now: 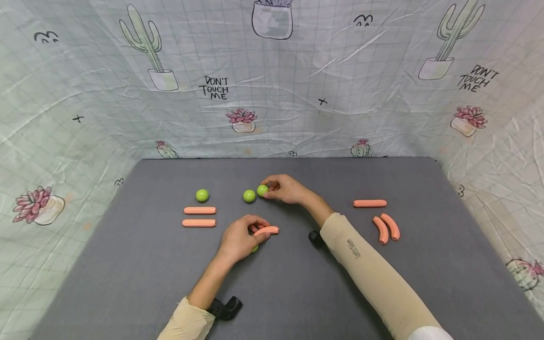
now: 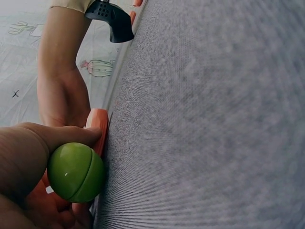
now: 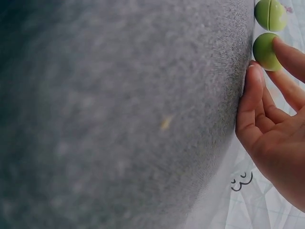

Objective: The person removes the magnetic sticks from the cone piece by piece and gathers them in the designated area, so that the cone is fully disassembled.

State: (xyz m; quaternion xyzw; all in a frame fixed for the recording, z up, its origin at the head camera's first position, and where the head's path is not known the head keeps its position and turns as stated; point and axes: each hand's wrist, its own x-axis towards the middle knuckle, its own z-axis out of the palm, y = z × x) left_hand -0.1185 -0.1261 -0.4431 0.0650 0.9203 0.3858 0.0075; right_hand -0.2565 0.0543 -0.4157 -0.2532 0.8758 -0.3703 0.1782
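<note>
My left hand (image 1: 240, 238) pinches a curved orange-pink toy sausage (image 1: 267, 230) between thumb and fingers, low over the grey table. In the left wrist view, a green ball (image 2: 76, 172) with a seam sits beside the thumb, near the palm; the head view shows only its edge. Farther back, my right hand (image 1: 290, 190) holds another green ball (image 1: 262, 191) between thumb and fingers. Just left of that one lies a second green ball (image 1: 249, 196), close beside it. The right wrist view shows the held ball (image 3: 266, 51) at the fingertips.
Two straight sausages (image 1: 199, 210) lie at the left, with a green ball (image 1: 202, 195) behind them. On the right are one straight sausage (image 1: 369, 203) and two curved sausages (image 1: 390, 227). A printed cloth (image 1: 289, 71) hangs behind the grey table (image 1: 306, 293).
</note>
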